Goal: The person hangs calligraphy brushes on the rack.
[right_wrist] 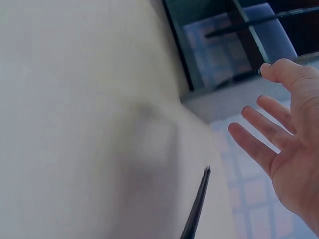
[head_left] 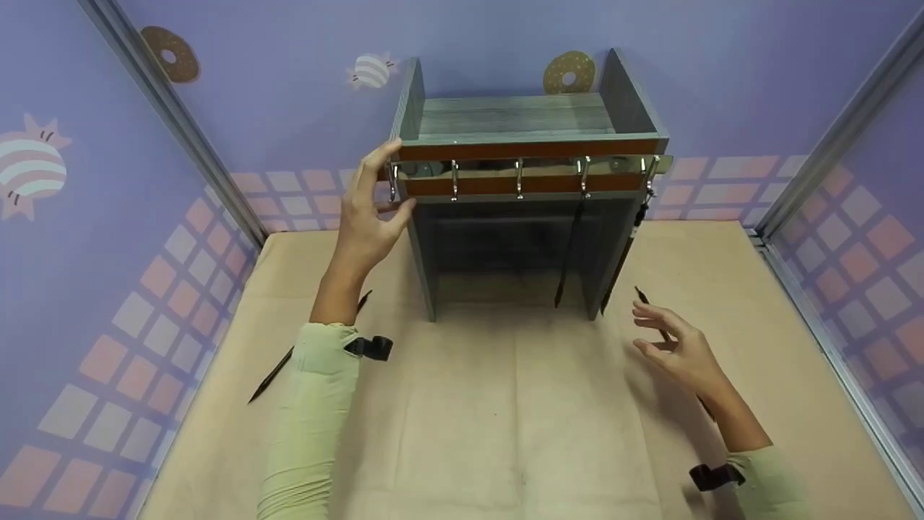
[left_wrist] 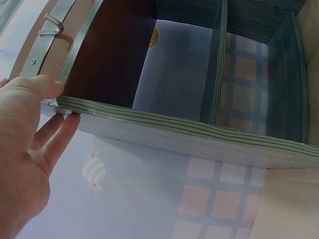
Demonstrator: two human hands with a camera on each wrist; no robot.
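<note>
Hooked rail [head_left: 527, 167] in head view — left wrist's close-up: fingers [left_wrist: 55, 134] on shelf [left_wrist: 189, 130] edge

I see the grey wood-grain open-fronted shelf unit [head_left: 530, 123] standing upright at the back middle of the tan paper-covered table [head_left: 505, 419], against the rear wall, with a shiny metal hook rail [head_left: 520, 167] running across its front just below the top tray and two thin black strips [head_left: 570, 245] hanging from the hooks at the rail's right end. My left hand [head_left: 372, 209] rests on the unit's upper left front corner, thumb at the rail's end, while my right hand [head_left: 675, 347] hovers over the table before and to the right of the unit, apart from it. One slim black strip [head_left: 278, 372] lies on the table left of my left forearm, and another slim black strip [right_wrist: 197, 206] lies under and beside my right hand.
</note>
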